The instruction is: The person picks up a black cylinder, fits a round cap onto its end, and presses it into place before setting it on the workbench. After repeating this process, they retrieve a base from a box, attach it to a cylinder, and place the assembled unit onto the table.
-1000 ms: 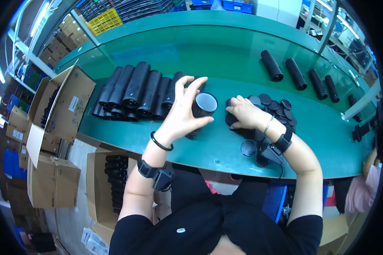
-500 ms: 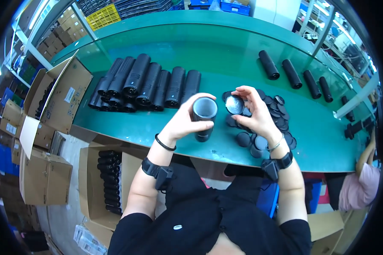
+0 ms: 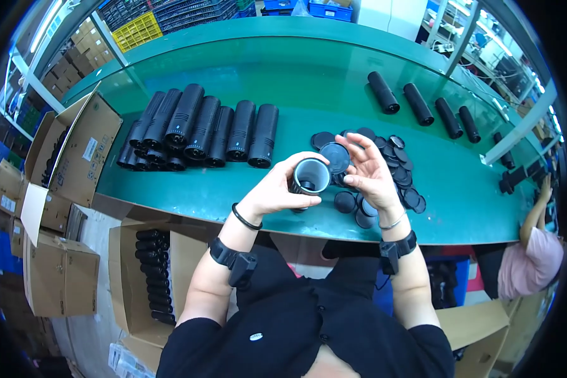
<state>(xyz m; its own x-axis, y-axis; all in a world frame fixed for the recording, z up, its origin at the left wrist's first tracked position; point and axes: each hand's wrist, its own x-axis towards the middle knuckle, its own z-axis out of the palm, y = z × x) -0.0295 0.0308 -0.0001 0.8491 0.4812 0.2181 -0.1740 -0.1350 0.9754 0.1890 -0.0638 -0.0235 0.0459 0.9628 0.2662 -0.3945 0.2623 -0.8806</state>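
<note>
Left hand [image 3: 277, 189] had its fingers clamped round the tube [image 3: 309, 179], open end up, lifted off the bench [image 3: 233, 189]. Since half a second ago, right hand [image 3: 368, 173] brought the cap [image 3: 336, 157], pinched in its fingers, right beside the rim; I judged capping imminent.

Gripping an open-ended black tube [image 3: 309, 179] in left hand [image 3: 278, 190]; pinching a round black cap [image 3: 335, 157] in right hand [image 3: 370, 174], just beside the tube's mouth.
</note>
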